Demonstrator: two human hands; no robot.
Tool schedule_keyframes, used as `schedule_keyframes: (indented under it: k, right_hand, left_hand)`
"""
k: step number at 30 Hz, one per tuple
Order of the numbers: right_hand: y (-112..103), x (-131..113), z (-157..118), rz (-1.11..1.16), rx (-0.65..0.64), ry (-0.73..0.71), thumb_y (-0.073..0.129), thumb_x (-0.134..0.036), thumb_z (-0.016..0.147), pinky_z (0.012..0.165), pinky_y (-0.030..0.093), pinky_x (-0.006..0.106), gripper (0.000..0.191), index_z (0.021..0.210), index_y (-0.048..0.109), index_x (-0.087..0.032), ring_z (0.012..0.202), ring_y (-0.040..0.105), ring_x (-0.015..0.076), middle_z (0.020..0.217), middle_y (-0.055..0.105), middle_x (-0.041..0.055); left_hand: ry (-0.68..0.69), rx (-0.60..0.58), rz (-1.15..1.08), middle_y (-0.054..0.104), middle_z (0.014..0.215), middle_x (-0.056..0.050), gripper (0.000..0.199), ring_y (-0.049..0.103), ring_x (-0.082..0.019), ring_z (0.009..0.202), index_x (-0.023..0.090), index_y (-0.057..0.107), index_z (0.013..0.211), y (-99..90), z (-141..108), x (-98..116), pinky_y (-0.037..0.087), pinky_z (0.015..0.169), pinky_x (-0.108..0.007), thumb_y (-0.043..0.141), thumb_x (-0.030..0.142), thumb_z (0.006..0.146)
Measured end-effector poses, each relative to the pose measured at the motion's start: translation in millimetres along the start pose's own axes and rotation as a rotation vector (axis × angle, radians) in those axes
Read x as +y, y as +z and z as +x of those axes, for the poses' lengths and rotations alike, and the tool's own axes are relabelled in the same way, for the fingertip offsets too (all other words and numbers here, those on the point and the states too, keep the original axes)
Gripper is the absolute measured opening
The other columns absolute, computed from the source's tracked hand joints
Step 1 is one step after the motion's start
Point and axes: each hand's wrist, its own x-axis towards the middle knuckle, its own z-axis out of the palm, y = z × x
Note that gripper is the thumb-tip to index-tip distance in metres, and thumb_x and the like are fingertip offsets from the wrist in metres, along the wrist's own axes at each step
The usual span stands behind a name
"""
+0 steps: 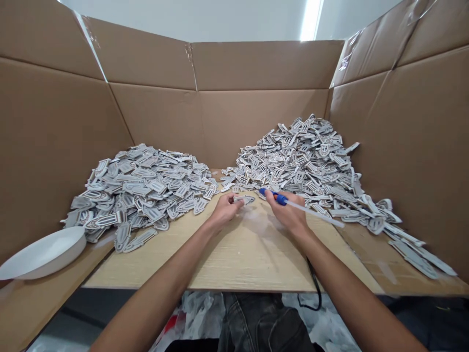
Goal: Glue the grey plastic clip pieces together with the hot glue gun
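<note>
My left hand (226,209) pinches a small grey-white flat piece (245,199) with a rounded end, held just above the wooden board. To its right, my right hand (289,211) is closed round a blue glue gun (279,197), and a translucent stick trails from its back end toward the lower right. The blue tip points left, toward the piece, without touching it. Behind my left hand lies a large pile of similar pieces (146,183). A taller pile (304,156) rises behind my right hand.
Cardboard walls (256,112) surround the wooden board (234,264). A white bowl (44,254) sits at the left edge. Several long pieces (421,254) lie at the right. A black cable (314,281) hangs over the front edge, below my right forearm.
</note>
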Motion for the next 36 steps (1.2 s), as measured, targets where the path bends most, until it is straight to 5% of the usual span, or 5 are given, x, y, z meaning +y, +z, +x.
schedule_keyframes:
  k: [5,17,26,36]
  right_hand:
    - [-4.3,4.4,5.6,0.056,0.054,0.178,0.057,-0.067,0.089,0.057,0.031,0.032,0.059,0.047,0.050,-0.025,0.050,0.042,0.0167,0.047,0.053,0.0016]
    - [-11.8,6.9,10.9,0.058,0.205,0.399,0.054,-0.065,0.090,0.060,0.034,0.033,0.052,0.057,0.060,-0.025,0.058,0.054,0.0225,0.059,0.065,0.0071]
    - [-7.3,-0.3,7.0,0.565,-0.143,0.391,0.063,-0.076,0.078,0.043,0.037,0.028,0.060,0.057,0.065,-0.019,0.041,0.050,0.0122,0.059,0.068,0.0062]
    - [1.6,4.0,1.3,0.523,-0.329,0.282,0.056,-0.079,0.079,0.044,0.036,0.026,0.065,0.053,0.063,-0.020,0.042,0.047,0.0116,0.048,0.057,0.0018]
  left_hand:
    - [-0.075,-0.035,-0.049,0.071,0.068,-0.003,0.017,0.049,-0.009,0.038,0.022,0.053,0.087,0.4,-3.4,5.0,0.020,0.037,-0.019,0.070,0.025,0.083]
    - [-0.044,-0.001,-0.047,0.068,0.059,-0.003,0.012,0.044,-0.008,0.035,0.019,0.059,0.081,0.3,-1.4,5.4,0.025,0.037,-0.019,0.070,0.024,0.079]
    - [-0.083,0.042,-0.067,0.050,0.051,0.005,0.016,0.037,-0.006,0.037,0.019,0.057,0.071,-2.3,3.6,1.4,0.021,0.038,-0.019,0.070,0.026,0.078]
    - [0.017,-0.054,0.010,0.052,0.052,0.003,0.024,0.043,-0.008,0.045,0.017,0.061,0.065,1.0,1.8,1.3,0.026,0.044,-0.021,0.068,0.036,0.076]
